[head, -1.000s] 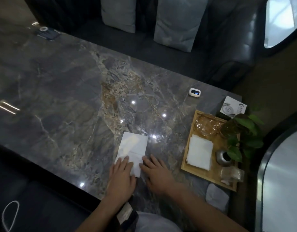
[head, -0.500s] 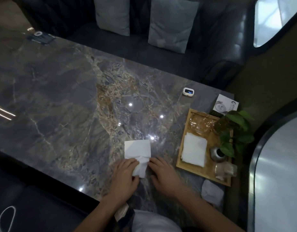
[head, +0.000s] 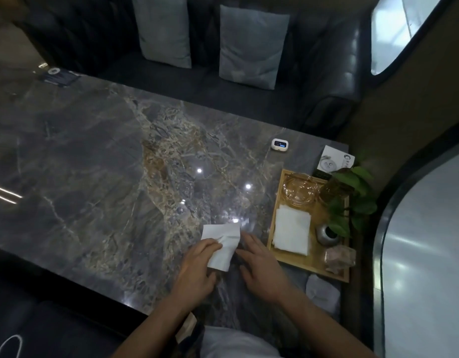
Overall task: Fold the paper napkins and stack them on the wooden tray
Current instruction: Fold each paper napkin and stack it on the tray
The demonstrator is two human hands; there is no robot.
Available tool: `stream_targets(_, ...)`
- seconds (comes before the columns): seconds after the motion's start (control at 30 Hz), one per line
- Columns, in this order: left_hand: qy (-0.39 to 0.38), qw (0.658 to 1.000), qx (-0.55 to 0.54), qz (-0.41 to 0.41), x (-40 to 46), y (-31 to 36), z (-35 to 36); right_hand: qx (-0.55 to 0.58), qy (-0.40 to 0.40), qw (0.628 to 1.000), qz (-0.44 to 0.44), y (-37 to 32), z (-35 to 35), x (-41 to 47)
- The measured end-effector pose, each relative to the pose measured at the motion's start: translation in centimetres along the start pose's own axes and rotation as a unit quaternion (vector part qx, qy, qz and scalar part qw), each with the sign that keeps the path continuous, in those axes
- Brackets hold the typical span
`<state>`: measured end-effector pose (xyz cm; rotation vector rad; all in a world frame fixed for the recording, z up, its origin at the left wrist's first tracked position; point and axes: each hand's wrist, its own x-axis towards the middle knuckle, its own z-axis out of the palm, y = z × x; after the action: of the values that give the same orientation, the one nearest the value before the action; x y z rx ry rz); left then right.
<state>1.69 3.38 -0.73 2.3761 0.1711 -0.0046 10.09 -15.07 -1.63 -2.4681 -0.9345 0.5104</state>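
A white paper napkin lies partly folded and creased on the dark marble table, near its front edge. My left hand pinches the napkin's left edge, with the near end lifted off the table. My right hand rests flat beside the napkin's right edge, fingers spread, touching or nearly touching it. To the right stands the wooden tray, with a stack of folded white napkins in its left half.
The tray also holds a glass dish, a small metal pot and a crumpled wrapper. A green plant overhangs the tray. A small white device, a card and a grey pouch lie nearby. A sofa with cushions stands beyond.
The napkin went from lying flat to creased, its near end raised by my left hand. My right hand shifted slightly right of it. The view moved a little.
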Motion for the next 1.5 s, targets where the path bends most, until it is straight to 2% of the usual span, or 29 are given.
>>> stream_targets(0.13, -0.009, 0.999, -0.036, -0.003, -0.1, 0.5, -0.1, -0.016, -0.003, 1.0, 0.006, 0.0, -0.4, -0.2)
stream_targets(0.3, -0.002, 0.998, -0.057, -0.011, -0.1, 0.5, 0.0, -0.041, 0.025, 0.998, -0.035, -0.4, -1.1, -0.5)
stream_targets(0.4, 0.007, 0.998, -0.062, -0.011, 0.1, 0.6, -0.3, -0.04, 0.004, 0.998, -0.052, -0.5, -1.3, -0.7)
stream_targets(0.47, 0.023, 0.996, -0.084, -0.013, 0.2, 0.8, -0.4, 0.006, -0.009, 0.999, -0.047, -0.7, -1.7, -0.9)
stream_targets(0.53, 0.058, 0.987, -0.14, -0.05, 0.6, 1.5, -0.5, 0.09, -0.008, 0.995, -0.032, -1.1, -2.4, -1.1)
stream_targets(0.6, 0.089, 0.965, -0.206, -0.137, 1.1, 2.1, -0.8, 0.185, 0.002, 0.983, 0.011, -1.5, -3.0, -1.2)
stream_targets(0.7, 0.111, 0.909, -0.325, -0.239, 1.9, 2.6, -1.2, 0.311, 0.001, 0.947, 0.083, -1.8, -3.6, -1.3)
stream_targets(0.77, 0.109, 0.856, -0.4, -0.308, 2.3, 3.0, -1.6, 0.381, 0.016, 0.918, 0.11, -1.6, -3.6, -1.2)
stream_targets(0.87, 0.079, 0.756, -0.524, -0.383, 2.7, 3.4, -1.7, 0.424, 0.051, 0.892, 0.146, -1.2, -3.8, -1.1)
stream_targets(0.9, 0.066, 0.746, -0.538, -0.387, 2.7, 3.3, -1.7, 0.429, 0.062, 0.887, 0.157, -1.1, -3.8, -1.0)
stream_targets(0.97, 0.054, 0.76, -0.528, -0.375, 2.6, 3.1, -1.6, 0.436, 0.075, 0.88, 0.174, -0.9, -3.8, -0.9)
stream_targets(1.1, 0.06, 0.835, -0.458, -0.3, 2.2, 3.6, -1.9, 0.439, 0.084, 0.874, 0.189, -0.9, -4.0, -0.9)
stream_targets(1.17, 0.057, 0.861, -0.436, -0.256, 2.1, 4.2, -2.1, 0.454, 0.083, 0.867, 0.189, -1.0, -4.1, -1.0)
stream_targets(1.5, 0.051, 0.891, -0.403, -0.202, 2.2, 4.1, -2.0, 0.456, 0.111, 0.868, 0.164, -1.1, -4.3, -1.2)
